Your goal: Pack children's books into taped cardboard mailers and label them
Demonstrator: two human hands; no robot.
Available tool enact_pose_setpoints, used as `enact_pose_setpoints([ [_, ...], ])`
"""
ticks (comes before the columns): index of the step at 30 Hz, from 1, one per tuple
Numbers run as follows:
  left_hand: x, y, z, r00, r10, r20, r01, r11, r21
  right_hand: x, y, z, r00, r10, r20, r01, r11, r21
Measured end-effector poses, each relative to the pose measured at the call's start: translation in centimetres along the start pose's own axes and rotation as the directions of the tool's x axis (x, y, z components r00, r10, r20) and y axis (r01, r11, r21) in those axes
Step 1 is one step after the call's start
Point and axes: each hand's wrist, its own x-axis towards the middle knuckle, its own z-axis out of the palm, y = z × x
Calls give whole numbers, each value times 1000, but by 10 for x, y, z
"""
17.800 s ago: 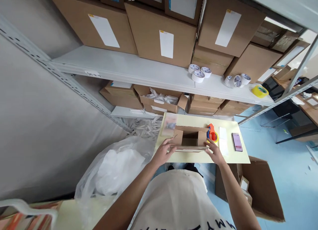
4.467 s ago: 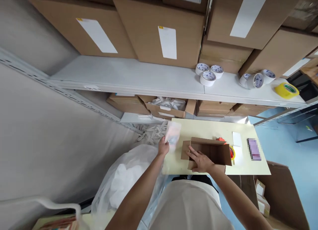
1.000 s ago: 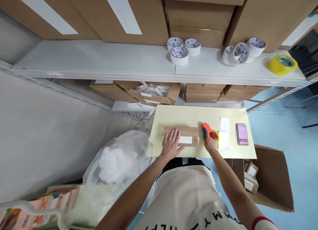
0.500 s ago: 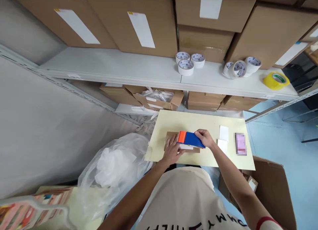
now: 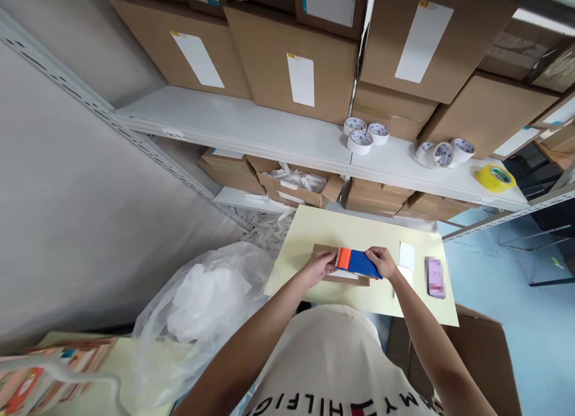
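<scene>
A blue and orange tape dispenser (image 5: 363, 263) is held level over a flat brown cardboard box (image 5: 363, 281) with a white label, which lies on the pale yellow tabletop. My right hand (image 5: 381, 261) is closed around the dispenser's blue right end. At the orange left end, my left hand (image 5: 320, 267) has its fingers pinched against the edge; whether a strip of tape is between them is too small to see. The dispenser and my left hand cover part of the box.
White cards (image 5: 406, 257) and a blurred pink phone-like item (image 5: 435, 278) lie on the table (image 5: 291, 272) to the right. Ahead, a metal shelf (image 5: 269, 119) bears tape rolls (image 5: 360, 141) and cartons. A plastic bag (image 5: 211, 296) stands left, an open carton (image 5: 480, 362) right.
My left hand has come up from lying flat on the box to the dispenser's orange end. The right hand still holds the dispenser. The camera view has shifted.
</scene>
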Motion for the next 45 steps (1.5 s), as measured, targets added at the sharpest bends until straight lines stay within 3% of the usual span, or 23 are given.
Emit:
enact_pose_setpoints([
  [7,-6,10,0,1000,24,-14,-23,999,44,-2,1,-3,999,13,-50,-14,1000,-7],
  [12,9,-1,3,993,-91,69,99,988,-121,-4,1,-4,999,19,-44,-19,1000,3],
  [17,17,-16,7,986,-112,119,135,970,-202,-6,0,-3,998,24,-65,-23,1000,10],
  [24,5,-5,-16,957,-95,273,161,960,-229,-13,-6,-1,995,34,-96,-37,999,-22],
  [27,5,0,-17,982,-80,173,96,992,-82,-13,-10,2,996,4,-91,-13,996,-91],
  [32,11,6,-22,990,136,-47,-122,967,223,-10,-25,1,997,-18,-72,2,976,-218],
  [39,1,22,-98,947,187,-263,-102,946,308,-16,-34,-17,998,-32,-57,0,869,-495],
  [41,5,15,-106,935,204,-291,-103,939,329,-17,-32,-15,998,-28,-62,-9,845,-535],
  [45,20,-9,-102,918,240,-315,-120,926,357,-16,-32,-8,998,-25,-62,-15,821,-571],
])
